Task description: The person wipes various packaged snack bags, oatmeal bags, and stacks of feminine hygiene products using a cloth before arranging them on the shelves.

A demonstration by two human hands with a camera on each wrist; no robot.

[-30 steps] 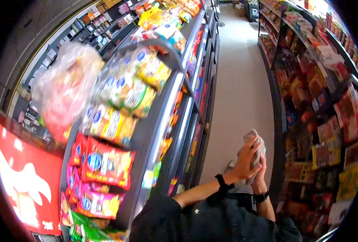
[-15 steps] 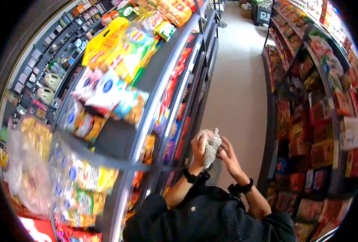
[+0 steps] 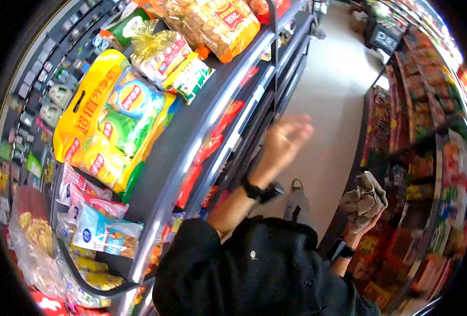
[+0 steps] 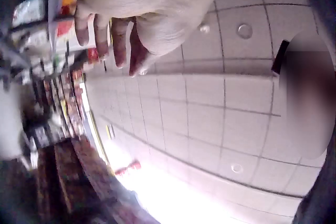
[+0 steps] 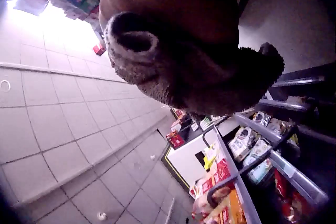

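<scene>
A crumpled grey-brown cloth (image 3: 365, 199) is gripped by my right hand (image 3: 369, 225), at the right of the aisle in the head view. The right wrist view has the bunched cloth (image 5: 173, 85) under the dark shape of the hand (image 5: 173, 3); the fingers are mostly hidden. My left hand (image 3: 285, 145), blurred, is in the air beside the left shelf's edge, holding nothing. In the left wrist view the left hand (image 4: 152, 11) has its fingers loosely bent and spread.
A long shelf (image 3: 178, 137) on the left carries a big yellow snack bag (image 3: 112, 121), an orange bag (image 3: 212, 23) and smaller packs. Packed shelves (image 3: 420, 174) stand on the right. The aisle floor (image 3: 331, 100) runs between, with a dark bin (image 3: 383, 37) far back.
Both hands were together on the cloth; the left has let go and moved apart toward the shelf, while the right has carried the cloth rightward. The view has shifted along the left shelf.
</scene>
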